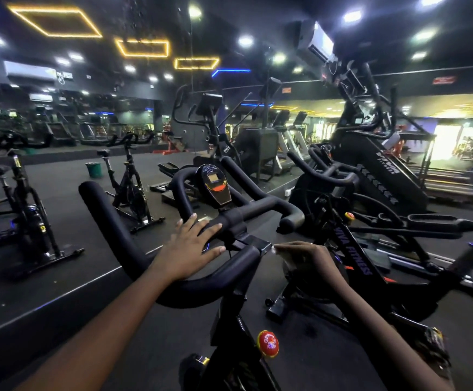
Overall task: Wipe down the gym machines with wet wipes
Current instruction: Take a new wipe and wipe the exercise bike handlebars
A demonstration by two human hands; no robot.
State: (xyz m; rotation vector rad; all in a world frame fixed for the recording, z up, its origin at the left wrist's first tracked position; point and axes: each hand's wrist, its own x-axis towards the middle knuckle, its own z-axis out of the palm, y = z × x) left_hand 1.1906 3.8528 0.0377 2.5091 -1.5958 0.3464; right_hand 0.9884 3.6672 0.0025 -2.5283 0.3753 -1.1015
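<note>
The wet wipe (279, 250), judged soft, limp and light, is pinched by curled fingers (291, 246) of the right hand (305, 258) beside the handlebar (111, 221); the left hand (193, 246) is laid there, fingers spread.

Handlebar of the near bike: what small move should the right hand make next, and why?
Probably slide the wipe leftward onto the handlebar's near curve. The right hand grips the wipe beside the centre bracket, so that curve is the closest surface, and the left hand rests flat on the bar, seemingly steadying it.
</note>
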